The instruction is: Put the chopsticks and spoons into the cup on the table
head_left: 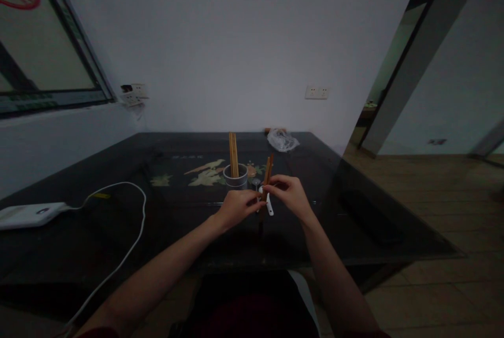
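Both hands meet around a small bunch of wooden chopsticks (268, 169), held tilted above the dark table. My left hand (240, 204) pinches the lower part of the bunch between thumb and fingers. My right hand (288, 192) grips it a little higher from the right side. Just left of them stands a grey metal cup (235, 181) with several upright chopsticks (233, 154) in it. Behind and below the hands lie a white spoon (270, 207) and a metal spoon (255, 182), both partly covered by the fingers.
The black glossy table (177, 238) has a floral print. A crumpled clear plastic bag (282, 140) lies at its back edge. To the left is a white power bank (31, 215) with a white cable (142, 212) looping over the table. A dark flat object (370, 217) rests at the right.
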`<state>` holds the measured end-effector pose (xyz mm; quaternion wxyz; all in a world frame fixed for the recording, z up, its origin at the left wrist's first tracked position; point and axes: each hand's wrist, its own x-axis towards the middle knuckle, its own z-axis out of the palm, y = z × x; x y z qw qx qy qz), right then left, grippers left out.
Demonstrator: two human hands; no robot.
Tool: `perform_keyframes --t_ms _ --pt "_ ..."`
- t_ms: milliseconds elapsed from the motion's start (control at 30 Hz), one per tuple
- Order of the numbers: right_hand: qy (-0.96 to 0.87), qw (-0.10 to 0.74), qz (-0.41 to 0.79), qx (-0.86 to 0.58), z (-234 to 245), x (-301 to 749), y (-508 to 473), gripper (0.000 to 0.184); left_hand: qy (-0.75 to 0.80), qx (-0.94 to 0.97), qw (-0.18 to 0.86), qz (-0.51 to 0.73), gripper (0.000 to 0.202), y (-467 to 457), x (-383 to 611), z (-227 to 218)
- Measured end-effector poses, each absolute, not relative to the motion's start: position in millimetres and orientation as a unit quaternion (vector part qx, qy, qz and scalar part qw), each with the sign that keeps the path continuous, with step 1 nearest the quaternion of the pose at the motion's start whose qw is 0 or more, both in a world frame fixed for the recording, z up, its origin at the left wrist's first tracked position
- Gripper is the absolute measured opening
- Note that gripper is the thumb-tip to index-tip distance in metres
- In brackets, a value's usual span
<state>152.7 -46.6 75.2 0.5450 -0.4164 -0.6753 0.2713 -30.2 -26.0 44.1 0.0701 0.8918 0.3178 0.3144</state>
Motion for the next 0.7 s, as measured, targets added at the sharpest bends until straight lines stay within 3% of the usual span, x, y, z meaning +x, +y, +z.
perform_keyframes --t_ms 133,267,367,567,700 --pt "-0.677 0.547 0.251 -0.424 75.1 155.2 -45.2 0.024 0.303 0.882 -0.013 0.360 0.027 -22.2 -51.9 63.1" --pt "-0.668 0.553 0.253 -0.430 72.8 155.3 -42.9 0.024 0.328 0.797 -0.029 0.506 0.023 -3.4 -74.9 62.5" --pt "-0.664 0.558 0.253 -0.429 69.9 154.5 -41.4 0.026 0.381 0.722 0.046 0.576 0.028 17.2 -84.4 45.0" --pt "-0.663 0.555 0.271 -0.423 66.1 155.2 -41.8 0.027 0.387 0.689 0.269 0.551 0.090 51.0 -82.4 5.9" --pt "-0.661 0.549 0.282 -0.426 66.2 157.1 -43.0 0.027 0.370 0.673 0.381 0.515 0.104 55.5 -79.1 -5.4"
